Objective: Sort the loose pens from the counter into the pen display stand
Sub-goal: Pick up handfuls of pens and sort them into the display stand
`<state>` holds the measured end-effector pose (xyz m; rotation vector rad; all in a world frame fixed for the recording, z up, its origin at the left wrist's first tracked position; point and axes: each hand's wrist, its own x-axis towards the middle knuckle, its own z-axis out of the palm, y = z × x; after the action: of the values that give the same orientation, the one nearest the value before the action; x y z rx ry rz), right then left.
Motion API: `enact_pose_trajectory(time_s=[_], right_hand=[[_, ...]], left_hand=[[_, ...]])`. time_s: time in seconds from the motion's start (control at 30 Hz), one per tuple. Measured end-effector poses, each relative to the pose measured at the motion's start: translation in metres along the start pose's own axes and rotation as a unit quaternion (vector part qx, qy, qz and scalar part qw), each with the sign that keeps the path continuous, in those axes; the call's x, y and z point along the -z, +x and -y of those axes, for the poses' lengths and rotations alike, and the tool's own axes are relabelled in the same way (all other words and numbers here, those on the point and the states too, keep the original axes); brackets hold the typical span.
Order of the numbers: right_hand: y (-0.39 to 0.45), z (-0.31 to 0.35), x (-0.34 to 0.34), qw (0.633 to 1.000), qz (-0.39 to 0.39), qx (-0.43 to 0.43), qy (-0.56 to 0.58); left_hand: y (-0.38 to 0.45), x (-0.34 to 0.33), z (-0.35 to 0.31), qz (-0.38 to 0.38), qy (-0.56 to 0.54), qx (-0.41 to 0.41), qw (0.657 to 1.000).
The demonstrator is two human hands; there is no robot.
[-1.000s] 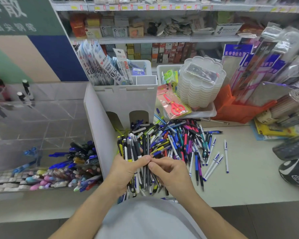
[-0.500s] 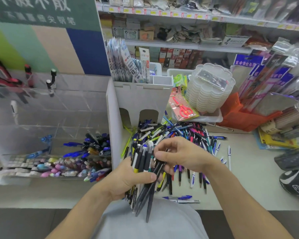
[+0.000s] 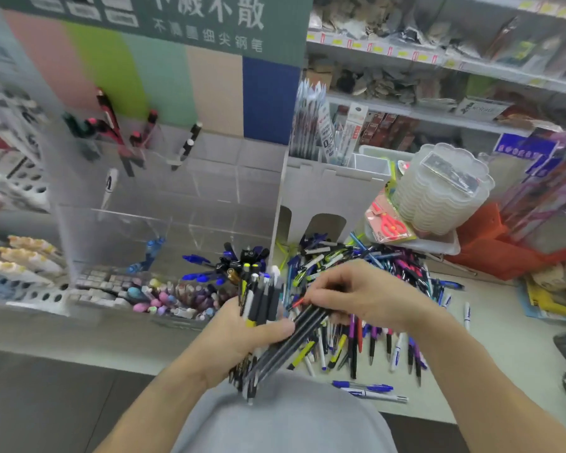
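Note:
My left hand grips a thick bundle of pens, mostly black and white, held upright above the counter's front edge. My right hand pinches the upper ends of a few long black pens that lean across that bundle. A large pile of loose pens in many colours lies on the counter just behind and under my right hand. The clear acrylic pen display stand rises to the left, with pens standing in its lower front rows and a few in its upper tiers.
A white castle-shaped cardboard box stands behind the pile. A stack of clear plastic containers, packaged red scissors and an orange bin crowd the right. Two pens lie near the counter's front edge. Shelves fill the back.
The bundle has been lifted off the pile and carried left toward the stand. My right hand came over to pinch black pens at the bundle. The view swung left.

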<state>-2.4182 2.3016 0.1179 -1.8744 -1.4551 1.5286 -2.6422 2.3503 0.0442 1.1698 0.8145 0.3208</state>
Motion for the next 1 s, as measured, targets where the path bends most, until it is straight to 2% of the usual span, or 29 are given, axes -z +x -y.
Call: enact_pose_trajectory(time_s=[0.1,0.2,0.27,0.33,0.4,0.43,0.5,0.63,0.67,0.73,0.8,0.87,0.93,1.0], right_hand=[[0.003,0.018,0.021,0.985,-0.156,0.065,-0.046],[0.013,0.036,0.027,0.928,-0.339,0.151,0.009],[0.026,0.053,0.016,0.884,-0.412,0.216,0.034],[0.045,0.072,-0.002,0.839,-0.457,0.296,-0.024],[0.07,0.086,-0.02,0.78,-0.474,0.384,-0.138],[0.083,0.091,-0.028,0.753,-0.465,0.424,-0.193],[0.109,0.094,-0.04,0.729,-0.409,0.469,-0.286],[0.143,0.086,-0.049,0.727,-0.289,0.476,-0.402],[0.147,0.086,-0.051,0.744,-0.273,0.466,-0.395],[0.151,0.093,-0.054,0.798,-0.263,0.43,-0.33],[0.155,0.102,-0.057,0.847,-0.273,0.38,-0.253],[0.155,0.106,-0.063,0.873,-0.294,0.342,-0.186],[0.151,0.103,-0.071,0.875,-0.341,0.322,-0.121],[0.143,0.094,-0.083,0.859,-0.401,0.315,-0.049]], left_hand=[[-0.006,0.02,-0.01,-0.094,-0.059,-0.012,0.994],[-0.011,0.042,-0.016,-0.161,-0.14,-0.049,0.976],[-0.015,0.053,-0.018,-0.185,-0.188,-0.067,0.962],[-0.02,0.06,-0.021,-0.192,-0.199,-0.074,0.958],[-0.025,0.066,-0.022,-0.194,-0.208,-0.078,0.956],[-0.028,0.069,-0.022,-0.199,-0.212,-0.078,0.954],[-0.031,0.076,-0.02,-0.212,-0.222,-0.073,0.949],[-0.035,0.09,-0.015,-0.209,-0.236,-0.065,0.947],[-0.036,0.093,-0.015,-0.205,-0.232,-0.064,0.949],[-0.036,0.097,-0.016,-0.197,-0.227,-0.063,0.952],[-0.035,0.1,-0.018,-0.187,-0.221,-0.06,0.955],[-0.033,0.103,-0.02,-0.181,-0.221,-0.057,0.957],[-0.031,0.105,-0.023,-0.171,-0.234,-0.056,0.955],[-0.03,0.106,-0.025,-0.153,-0.249,-0.051,0.955]])
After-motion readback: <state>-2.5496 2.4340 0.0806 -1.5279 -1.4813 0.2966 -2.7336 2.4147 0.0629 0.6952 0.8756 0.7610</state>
